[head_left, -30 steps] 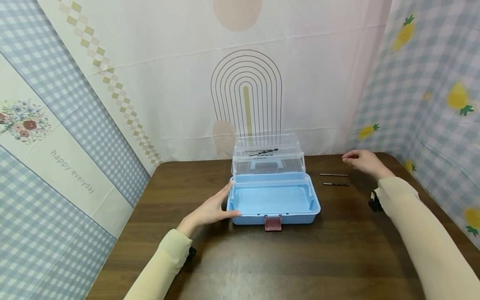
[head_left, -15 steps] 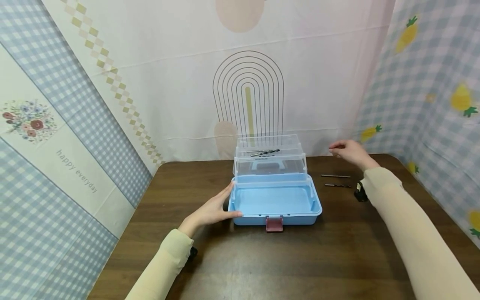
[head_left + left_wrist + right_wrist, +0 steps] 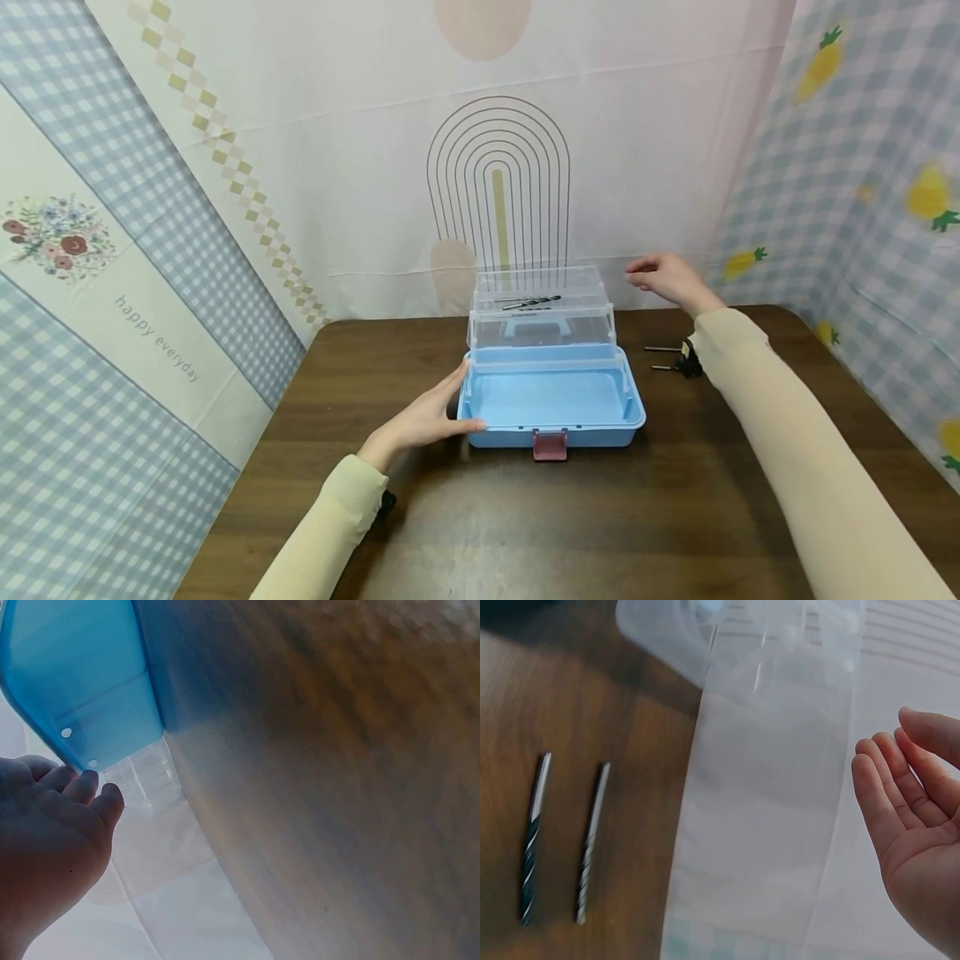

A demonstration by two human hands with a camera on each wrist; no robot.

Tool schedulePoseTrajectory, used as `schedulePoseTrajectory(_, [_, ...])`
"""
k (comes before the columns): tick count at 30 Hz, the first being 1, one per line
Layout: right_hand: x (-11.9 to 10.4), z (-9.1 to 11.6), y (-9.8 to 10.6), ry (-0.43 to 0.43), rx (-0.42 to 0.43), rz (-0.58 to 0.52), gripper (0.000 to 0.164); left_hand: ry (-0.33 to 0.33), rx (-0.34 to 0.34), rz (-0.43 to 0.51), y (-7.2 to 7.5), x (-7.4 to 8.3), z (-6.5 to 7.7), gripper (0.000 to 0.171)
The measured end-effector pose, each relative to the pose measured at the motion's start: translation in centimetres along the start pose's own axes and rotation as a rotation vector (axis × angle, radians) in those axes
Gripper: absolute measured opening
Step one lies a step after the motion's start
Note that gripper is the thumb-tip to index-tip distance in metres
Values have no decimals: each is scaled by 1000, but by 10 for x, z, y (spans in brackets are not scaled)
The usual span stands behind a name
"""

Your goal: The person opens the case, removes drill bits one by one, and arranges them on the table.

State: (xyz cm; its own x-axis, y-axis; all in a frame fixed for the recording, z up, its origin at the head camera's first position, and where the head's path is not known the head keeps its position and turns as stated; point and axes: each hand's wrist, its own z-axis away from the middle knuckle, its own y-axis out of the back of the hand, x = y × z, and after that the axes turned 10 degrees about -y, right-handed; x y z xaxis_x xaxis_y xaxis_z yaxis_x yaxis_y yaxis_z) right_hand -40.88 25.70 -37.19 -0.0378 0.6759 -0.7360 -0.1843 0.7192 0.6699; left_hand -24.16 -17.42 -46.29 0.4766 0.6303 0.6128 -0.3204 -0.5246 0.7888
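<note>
A light blue toolbox [image 3: 555, 437] stands open on the table, its clear trays raised toward the back. My left hand [image 3: 423, 421] rests on its left end, thumb at the front rim and straight fingers along the side. Several drill bits [image 3: 531, 302] lie in the upper clear tray. My right hand [image 3: 670, 277] is raised right of the trays, apart from them. In the right wrist view its thumb and index fingertip are close together; whether something thin is between them cannot be made out. Two more drill bits, one dark and twisted [image 3: 529, 862], one silver [image 3: 592, 844], lie below on the table.
The toolbox's pink latch [image 3: 550, 446] hangs down at the front. Brown wooden table [image 3: 487, 533] surrounds the box. A white patterned cloth [image 3: 637, 150] hangs behind, and checked cloth [image 3: 862, 217] hangs at the right.
My right hand has moved left and up, from beyond the loose drill bits toward the trays. Its wrist camera now covers part of those bits. My left hand stays at the toolbox.
</note>
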Motion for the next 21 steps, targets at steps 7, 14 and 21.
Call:
schedulePoseTrajectory(7, [-26,-5,-15,39,-24,-47,39,-2,2,3,0,2,1,111])
schedulePoseTrajectory(14, [-49,-9,-26,72,-28,-18,35,-1,6,3,-1,1,4,111])
schedulePoseTrajectory(21, [-65,-13,-33,73,-46,2,35,12,-1,4,0,1,3,112])
